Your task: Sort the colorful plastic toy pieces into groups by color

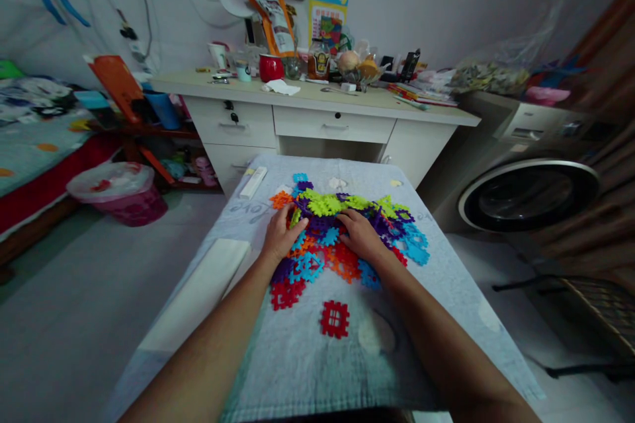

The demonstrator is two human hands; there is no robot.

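A pile of flat plastic interlocking pieces [317,218] in yellow-green, purple, blue, orange and red lies on the cloth-covered table. At the pile's left side rests my left hand [282,234], thumb apart from its fingers, beside a yellow-green piece. My right hand [362,234] lies over the right-centre of the pile, fingers spread and touching purple and red pieces; its fingertips are partly hidden among them. One red square piece [335,318] sits alone on the cloth nearer to me.
A folded white cloth-like strip [201,294] lies along the table's left side, and a narrow white box [253,183] at the back left. Beyond stands a white desk [335,124] bearing jars and clutter. To the right is a washing machine [526,192]; a pink bin [119,195] stands left.
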